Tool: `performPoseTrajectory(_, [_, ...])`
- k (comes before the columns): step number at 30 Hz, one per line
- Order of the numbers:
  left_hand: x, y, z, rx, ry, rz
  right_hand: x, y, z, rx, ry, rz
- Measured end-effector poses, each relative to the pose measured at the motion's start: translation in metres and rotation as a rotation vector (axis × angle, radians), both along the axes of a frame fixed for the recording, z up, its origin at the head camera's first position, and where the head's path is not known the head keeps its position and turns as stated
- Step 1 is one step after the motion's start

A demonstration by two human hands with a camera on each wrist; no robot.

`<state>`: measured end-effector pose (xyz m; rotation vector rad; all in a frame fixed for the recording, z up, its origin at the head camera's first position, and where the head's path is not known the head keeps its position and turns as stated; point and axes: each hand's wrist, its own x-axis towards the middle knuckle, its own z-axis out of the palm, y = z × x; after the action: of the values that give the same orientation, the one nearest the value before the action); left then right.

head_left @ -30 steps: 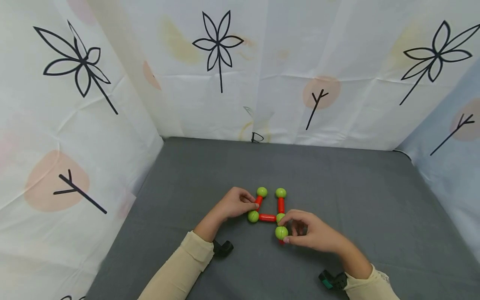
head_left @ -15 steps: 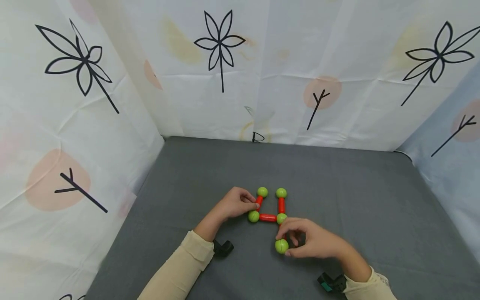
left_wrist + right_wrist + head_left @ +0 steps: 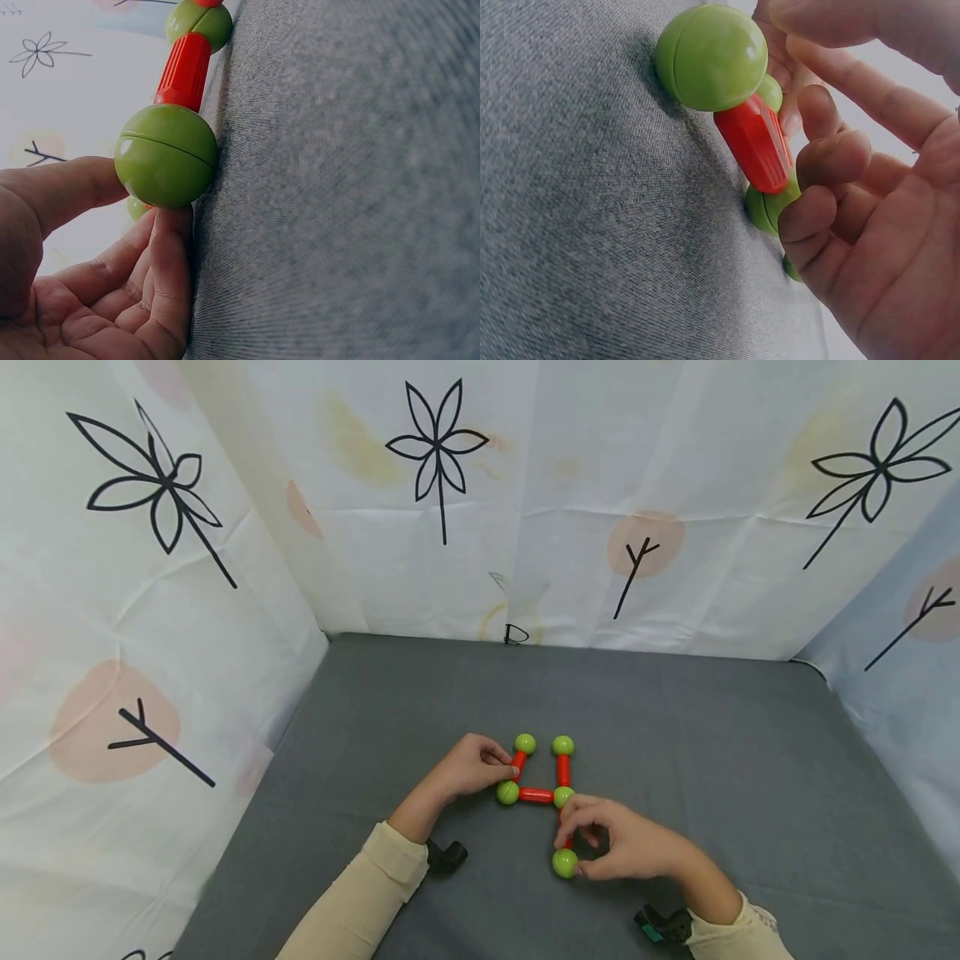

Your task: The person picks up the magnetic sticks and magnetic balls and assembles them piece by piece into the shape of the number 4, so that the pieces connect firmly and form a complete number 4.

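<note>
Green balls joined by red rods form a figure on the grey cloth. Its left rod point(image 3: 519, 764) is pinched between the thumb and fingers of my left hand point(image 3: 471, 766), beside the lower-left green ball point(image 3: 507, 792). A horizontal red rod point(image 3: 536, 796) links that ball to the junction ball point(image 3: 563, 797). Nearest the body lies the bottom green ball point(image 3: 711, 58), joined by a red rod point(image 3: 756, 142). My right hand point(image 3: 626, 839) hovers at that ball, fingers loosely bent; the right wrist view shows a slight gap between fingertips and ball.
The grey cloth surface point(image 3: 420, 693) runs back to white patterned curtains point(image 3: 562, 468) behind and at both sides. Two more green balls top the figure, one at upper left point(image 3: 525, 743), one at upper right point(image 3: 562, 745). Dark wrist devices point(image 3: 446, 857) sit under both forearms.
The bottom ball has moved toward the body with the right hand, baring more of its red rod. The right fingers now stand slightly off the ball. The left hand stays put.
</note>
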<state>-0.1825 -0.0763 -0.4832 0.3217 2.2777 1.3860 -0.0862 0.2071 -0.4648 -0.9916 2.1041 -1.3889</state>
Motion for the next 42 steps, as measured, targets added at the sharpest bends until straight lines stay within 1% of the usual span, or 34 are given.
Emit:
performPoseTrajectory(6, [0.000,0.000,0.000,-0.001,-0.006,0.004,-0.001,-0.001,0.003,-0.016,0.012,-0.017])
performPoseTrajectory(11, [-0.001,0.000,-0.002,-0.002,-0.007,0.004,-0.003,-0.002,0.002,0.028,0.017,-0.034])
performPoseTrajectory(14, [-0.001,0.000,-0.002,0.001,-0.003,0.000,-0.005,-0.002,-0.002,0.044,0.030,-0.068])
performPoseTrajectory(17, [-0.001,0.000,-0.002,0.000,0.000,-0.001,-0.010,-0.001,-0.007,0.039,0.094,-0.143])
performPoseTrajectory(21, [-0.001,0.000,-0.001,-0.003,0.003,-0.006,-0.017,0.002,-0.011,0.052,0.195,-0.296])
performPoseTrajectory(23, [-0.001,-0.001,-0.001,-0.003,0.004,-0.010,-0.020,0.004,-0.011,0.062,0.220,-0.362])
performPoseTrajectory(26, [0.000,-0.002,0.001,-0.006,0.006,-0.016,-0.024,0.008,-0.012,0.076,0.237,-0.412])
performPoseTrajectory(29, [0.000,-0.004,0.003,-0.017,0.019,-0.029,-0.027,0.010,-0.013,0.093,0.253,-0.414])
performPoseTrajectory(32, [0.000,-0.007,0.006,-0.030,0.038,-0.060,-0.029,0.012,-0.014,0.110,0.257,-0.404])
performPoseTrajectory(38, [0.004,-0.013,0.011,-0.036,0.095,-0.173,-0.030,0.013,-0.016,0.128,0.235,-0.384])
performPoseTrajectory(40, [0.006,-0.015,0.013,-0.029,0.093,-0.206,-0.030,0.013,-0.017,0.133,0.229,-0.379])
performPoseTrajectory(42, [0.008,-0.016,0.013,-0.021,0.082,-0.222,-0.030,0.013,-0.018,0.140,0.222,-0.374])
